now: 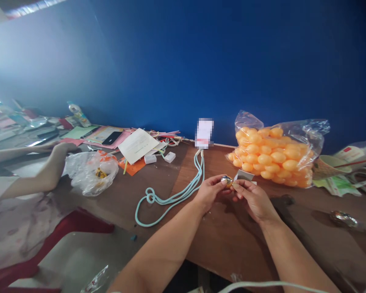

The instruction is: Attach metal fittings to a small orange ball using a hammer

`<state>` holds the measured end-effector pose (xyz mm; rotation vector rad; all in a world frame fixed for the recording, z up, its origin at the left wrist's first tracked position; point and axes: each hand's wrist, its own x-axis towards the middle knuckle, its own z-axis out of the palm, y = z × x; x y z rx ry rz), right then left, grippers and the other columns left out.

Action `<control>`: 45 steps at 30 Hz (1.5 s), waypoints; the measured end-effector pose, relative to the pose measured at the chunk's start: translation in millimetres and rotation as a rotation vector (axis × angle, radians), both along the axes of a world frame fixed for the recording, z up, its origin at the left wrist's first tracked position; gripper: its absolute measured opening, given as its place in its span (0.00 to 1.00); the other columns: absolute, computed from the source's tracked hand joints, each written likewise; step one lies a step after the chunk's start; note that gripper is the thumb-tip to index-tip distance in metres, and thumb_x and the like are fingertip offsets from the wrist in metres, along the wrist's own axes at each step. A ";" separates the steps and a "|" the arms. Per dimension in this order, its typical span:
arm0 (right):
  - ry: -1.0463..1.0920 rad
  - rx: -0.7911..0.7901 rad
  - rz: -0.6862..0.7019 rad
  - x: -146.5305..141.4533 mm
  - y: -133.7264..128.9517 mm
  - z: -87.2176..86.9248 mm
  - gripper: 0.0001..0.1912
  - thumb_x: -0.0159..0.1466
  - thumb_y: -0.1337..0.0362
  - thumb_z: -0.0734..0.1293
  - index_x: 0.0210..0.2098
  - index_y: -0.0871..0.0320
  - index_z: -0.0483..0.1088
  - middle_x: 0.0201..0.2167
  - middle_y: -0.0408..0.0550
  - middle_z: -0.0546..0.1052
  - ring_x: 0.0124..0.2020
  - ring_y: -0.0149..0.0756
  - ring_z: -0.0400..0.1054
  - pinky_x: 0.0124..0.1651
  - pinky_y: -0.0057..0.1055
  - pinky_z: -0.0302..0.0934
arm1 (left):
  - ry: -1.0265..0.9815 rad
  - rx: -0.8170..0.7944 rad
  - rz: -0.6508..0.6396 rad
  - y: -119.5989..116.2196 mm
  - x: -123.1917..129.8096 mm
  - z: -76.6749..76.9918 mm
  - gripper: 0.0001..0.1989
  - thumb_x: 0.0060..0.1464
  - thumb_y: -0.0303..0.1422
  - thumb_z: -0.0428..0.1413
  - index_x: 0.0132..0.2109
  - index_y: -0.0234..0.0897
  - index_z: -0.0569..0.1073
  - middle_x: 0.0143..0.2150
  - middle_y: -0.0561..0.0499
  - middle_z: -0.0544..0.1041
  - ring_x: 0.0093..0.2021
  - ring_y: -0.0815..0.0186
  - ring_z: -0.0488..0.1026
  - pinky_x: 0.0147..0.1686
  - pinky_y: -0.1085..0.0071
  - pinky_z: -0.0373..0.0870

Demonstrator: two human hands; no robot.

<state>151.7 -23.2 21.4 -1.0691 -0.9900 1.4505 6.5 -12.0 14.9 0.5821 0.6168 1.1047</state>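
In the head view, my left hand (210, 193) pinches a small shiny metallic ball (226, 180) with silver and gold tones between thumb and fingers. Close against the ball's right end, the fingertips of my right hand (253, 198) are pressed together; what they grip is too small to make out. Both hands hover over the brown table (232, 236). Just behind them lies a small grey-white card or box (244, 175). A clear plastic bag (274, 156) full of orange egg-shaped balls stands behind my right hand.
A light-blue cord (171, 200) runs to a blurred white card (204, 133) by the blue partition (183, 61). Left are papers (138, 145), a phone (112, 138), a plastic bag (91, 173) and another person's arm (49, 171). A shiny object (344, 218) and a cone-shaped cup (329, 167) lie right.
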 end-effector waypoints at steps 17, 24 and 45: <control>0.012 0.005 0.004 1.0 1.1 -3.6 0.12 0.51 0.57 0.74 0.30 0.57 0.72 0.18 0.39 0.65 0.22 0.25 0.59 0.27 0.23 0.61 | 0.015 0.053 -0.010 1.8 -0.6 -5.1 0.21 0.43 0.35 0.65 0.45 0.31 0.75 0.40 0.45 0.76 0.34 0.68 0.74 0.42 0.68 0.70; 0.007 0.017 -0.001 1.3 1.3 -4.3 0.12 0.51 0.57 0.74 0.30 0.57 0.72 0.18 0.39 0.65 0.22 0.25 0.57 0.26 0.22 0.61 | 0.021 0.071 -0.004 3.7 0.1 -8.3 0.22 0.42 0.36 0.65 0.45 0.32 0.75 0.40 0.46 0.76 0.34 0.68 0.74 0.41 0.68 0.70; 0.070 0.004 0.002 -0.9 -1.3 0.3 0.11 0.52 0.60 0.74 0.30 0.56 0.72 0.20 0.39 0.66 0.22 0.24 0.58 0.27 0.22 0.64 | 0.016 0.126 -0.017 1.4 -1.3 -4.5 0.21 0.42 0.38 0.65 0.44 0.33 0.75 0.39 0.47 0.76 0.36 0.67 0.74 0.45 0.64 0.68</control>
